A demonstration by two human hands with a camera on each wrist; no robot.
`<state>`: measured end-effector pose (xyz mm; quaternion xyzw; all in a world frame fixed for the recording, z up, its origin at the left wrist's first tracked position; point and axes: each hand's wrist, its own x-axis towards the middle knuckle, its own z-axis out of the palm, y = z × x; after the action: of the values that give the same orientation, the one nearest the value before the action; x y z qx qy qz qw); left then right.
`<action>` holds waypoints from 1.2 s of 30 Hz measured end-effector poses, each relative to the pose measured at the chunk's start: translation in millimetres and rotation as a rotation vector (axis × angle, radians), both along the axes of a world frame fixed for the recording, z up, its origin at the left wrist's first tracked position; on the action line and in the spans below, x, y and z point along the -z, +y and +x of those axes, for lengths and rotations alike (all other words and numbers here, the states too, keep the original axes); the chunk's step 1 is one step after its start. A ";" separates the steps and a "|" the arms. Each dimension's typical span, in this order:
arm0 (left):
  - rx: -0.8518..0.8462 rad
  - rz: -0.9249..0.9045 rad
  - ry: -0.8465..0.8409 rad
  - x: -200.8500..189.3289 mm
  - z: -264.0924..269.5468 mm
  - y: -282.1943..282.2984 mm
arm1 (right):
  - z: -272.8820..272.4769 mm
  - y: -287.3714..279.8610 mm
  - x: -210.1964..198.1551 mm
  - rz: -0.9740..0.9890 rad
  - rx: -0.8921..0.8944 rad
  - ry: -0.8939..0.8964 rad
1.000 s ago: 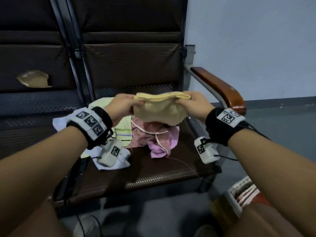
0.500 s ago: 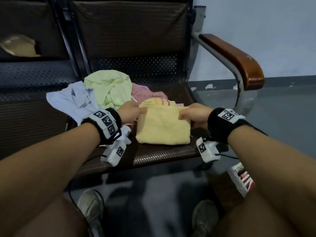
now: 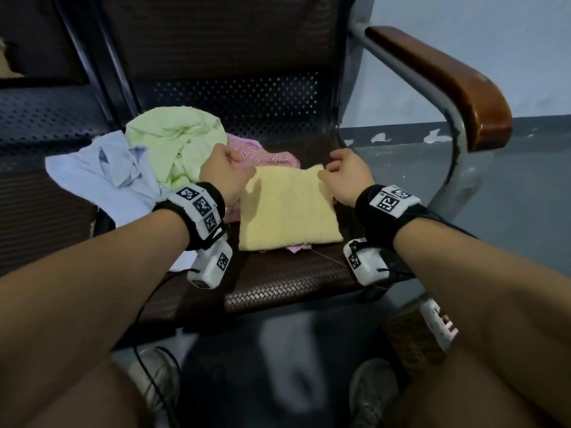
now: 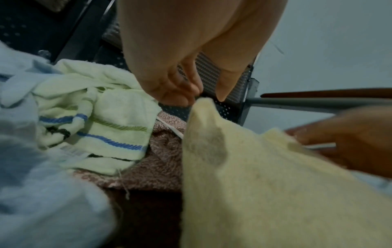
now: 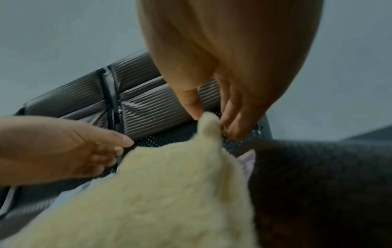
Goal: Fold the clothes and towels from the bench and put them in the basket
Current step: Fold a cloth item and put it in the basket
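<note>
— Two hands were holding the yellow towel (image 3: 289, 211) up in the air a second ago; where is it now?

— Laid on the bench seat (image 3: 287, 282), folded, partly over the pink cloth (image 3: 262, 154). The right hand (image 3: 346, 174) pinches its far right corner. The left hand (image 3: 224, 174) is at the far left corner, thumb and fingers about the tip; whether they actually grip I cannot tell.

— So?

— Likely another fold. The basket (image 3: 438, 322) sits below the seat's right edge.
</note>
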<state>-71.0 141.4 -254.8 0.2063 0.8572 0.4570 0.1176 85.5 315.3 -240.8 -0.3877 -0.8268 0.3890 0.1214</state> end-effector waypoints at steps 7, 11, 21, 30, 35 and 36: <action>0.657 -0.316 0.045 9.7 42.1 -38.0 | 43.5 -25.8 -5.0 0.258 -0.637 -0.329; 0.700 -0.437 0.161 23.6 50.3 -52.9 | 53.4 -34.2 13.0 0.374 -0.683 -0.401; 0.440 -0.274 0.178 -1.0 49.0 -58.0 | 59.6 -27.7 -12.0 0.338 -0.478 -0.122; 0.235 -0.134 -0.126 1.0 54.4 -53.5 | 56.3 -17.9 -2.3 -0.092 -0.259 -0.050; 0.166 -0.087 0.110 5.1 49.8 -50.4 | 47.3 -20.4 16.5 -0.042 -0.229 -0.171; 0.214 -0.077 0.183 4.1 49.4 -49.9 | 46.0 -20.5 17.8 -0.001 -0.219 -0.184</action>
<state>-21.6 91.5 -258.9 0.3327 0.8542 0.3880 0.0947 131.5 294.8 -258.6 -0.3294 -0.8715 0.3633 0.0015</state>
